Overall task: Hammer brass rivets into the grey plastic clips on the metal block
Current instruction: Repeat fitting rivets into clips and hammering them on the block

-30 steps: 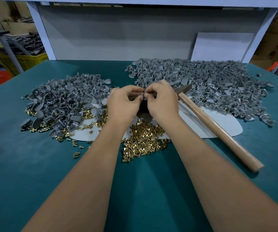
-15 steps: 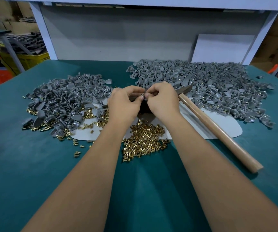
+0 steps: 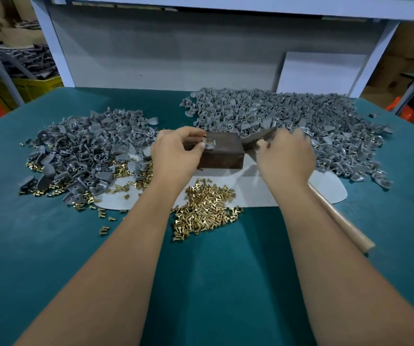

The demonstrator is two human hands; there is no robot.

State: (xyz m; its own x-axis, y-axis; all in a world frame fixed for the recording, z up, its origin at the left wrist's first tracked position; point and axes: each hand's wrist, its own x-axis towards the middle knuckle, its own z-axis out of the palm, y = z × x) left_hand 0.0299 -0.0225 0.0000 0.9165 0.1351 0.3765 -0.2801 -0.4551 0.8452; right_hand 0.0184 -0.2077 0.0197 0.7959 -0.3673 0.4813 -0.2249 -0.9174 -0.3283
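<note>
Left hand steadies a clip and rivet on the block; right hand reaches to the hammer.

The metal block (image 3: 222, 152) sits on the white sheet (image 3: 255, 193), between two grey clip heaps. The left hand (image 3: 176, 153) pinches a grey clip (image 3: 210, 144) with a brass rivet (image 3: 208, 139) on the block's top, thumb and forefinger closed on it. The right hand (image 3: 285, 156) lies over the hammer (image 3: 338, 216) near its head; it is blurred, so I cannot tell whether its fingers grip the hammer. Loose rivets (image 3: 206, 211) lie just in front of the block.
</note>
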